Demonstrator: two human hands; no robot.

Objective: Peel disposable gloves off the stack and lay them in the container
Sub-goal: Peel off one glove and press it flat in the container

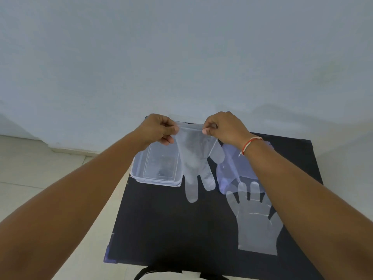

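Here, one glove (194, 158) held up by its cuff.
Left hand (159, 129) and right hand (224, 128) pinch its corners, fingers clamped, spreading it flat; container (155, 179) waits below the left fingers.

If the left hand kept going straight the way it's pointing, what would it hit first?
The left hand points rightward across the held glove, so it would probably meet the right hand pinching the other corner of the cuff. Depth is hard to judge, but they look level.
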